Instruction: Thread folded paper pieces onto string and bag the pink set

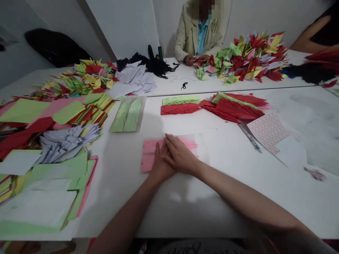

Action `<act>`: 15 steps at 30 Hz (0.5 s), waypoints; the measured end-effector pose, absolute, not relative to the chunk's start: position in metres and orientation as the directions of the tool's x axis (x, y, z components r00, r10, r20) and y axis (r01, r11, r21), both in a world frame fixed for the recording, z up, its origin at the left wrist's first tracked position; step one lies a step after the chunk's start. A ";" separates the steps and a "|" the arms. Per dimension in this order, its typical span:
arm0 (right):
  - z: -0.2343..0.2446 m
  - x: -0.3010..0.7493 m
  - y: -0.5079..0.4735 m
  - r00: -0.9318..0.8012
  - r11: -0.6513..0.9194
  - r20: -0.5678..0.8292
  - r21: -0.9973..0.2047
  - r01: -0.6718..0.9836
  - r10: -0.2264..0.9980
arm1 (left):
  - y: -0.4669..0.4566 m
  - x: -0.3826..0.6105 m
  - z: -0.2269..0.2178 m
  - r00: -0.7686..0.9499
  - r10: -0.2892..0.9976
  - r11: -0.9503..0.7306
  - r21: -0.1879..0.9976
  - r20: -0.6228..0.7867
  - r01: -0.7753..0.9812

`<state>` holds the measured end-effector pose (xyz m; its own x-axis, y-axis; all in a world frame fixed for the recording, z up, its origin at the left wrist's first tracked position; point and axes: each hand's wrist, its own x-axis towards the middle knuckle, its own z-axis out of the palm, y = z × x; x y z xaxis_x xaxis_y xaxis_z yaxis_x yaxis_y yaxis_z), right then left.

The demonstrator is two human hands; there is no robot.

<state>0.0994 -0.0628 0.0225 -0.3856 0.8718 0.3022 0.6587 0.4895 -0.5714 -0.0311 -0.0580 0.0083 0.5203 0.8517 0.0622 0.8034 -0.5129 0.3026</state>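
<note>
The pink pack [148,150] lay nearer than the green pack [129,114] and to its right. The left hand [162,160] was open and flat on it, with the right hand [181,151] flat on top. Red papers [180,109] lay right of the green pack.

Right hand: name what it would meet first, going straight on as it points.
Past the left hand beneath and the pink paper, the right hand would probably meet the green packet; angle and depth are unclear.

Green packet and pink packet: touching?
Apart. The head view shows a strip of white table between the green packet and the pink packet.
</note>
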 end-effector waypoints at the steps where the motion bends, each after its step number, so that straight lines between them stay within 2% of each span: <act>1: 0.019 0.095 -0.060 -0.379 0.472 0.284 -0.592 0.653 0.881 | -0.056 -0.037 0.008 0.529 0.844 -0.520 0.380 0.089 0.765; 4: 0.008 0.094 -0.056 -0.338 0.413 0.240 -0.596 0.688 0.910 | -0.049 -0.059 0.009 0.433 0.878 -0.445 0.678 0.203 0.584; 6: 0.003 0.096 -0.057 -0.334 0.402 0.224 -0.527 0.749 0.916 | -0.046 -0.073 0.011 0.285 0.920 -0.383 0.764 0.267 0.519; 7: 0.001 0.097 -0.058 -0.335 0.401 0.221 -0.487 0.776 0.916 | -0.046 -0.078 0.013 0.250 0.924 -0.382 0.758 0.291 0.528; 8: -0.001 0.097 -0.059 -0.338 0.402 0.220 -0.452 0.796 0.915 | -0.047 -0.081 0.015 0.254 0.918 -0.397 0.723 0.305 0.566; 10: -0.004 0.097 -0.062 -0.340 0.405 0.226 -0.409 0.818 0.913 | -0.049 -0.082 0.018 0.358 0.891 -0.454 0.574 0.281 0.682; 12: -0.005 0.096 -0.063 -0.344 0.410 0.231 -0.387 0.826 0.910 | -0.052 -0.080 0.019 0.464 0.866 -0.498 0.398 0.187 0.770; 15: -0.006 0.095 -0.063 -0.361 0.426 0.233 -0.372 0.825 0.903 | -0.053 -0.078 0.015 0.474 0.875 -0.484 0.235 0.102 0.843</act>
<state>0.0949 -0.0627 -0.0055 -0.3609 0.9030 0.2332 0.8250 0.4257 -0.3717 -0.0777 -0.0526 0.0152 0.4742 0.8745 0.1018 0.8428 -0.4843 0.2347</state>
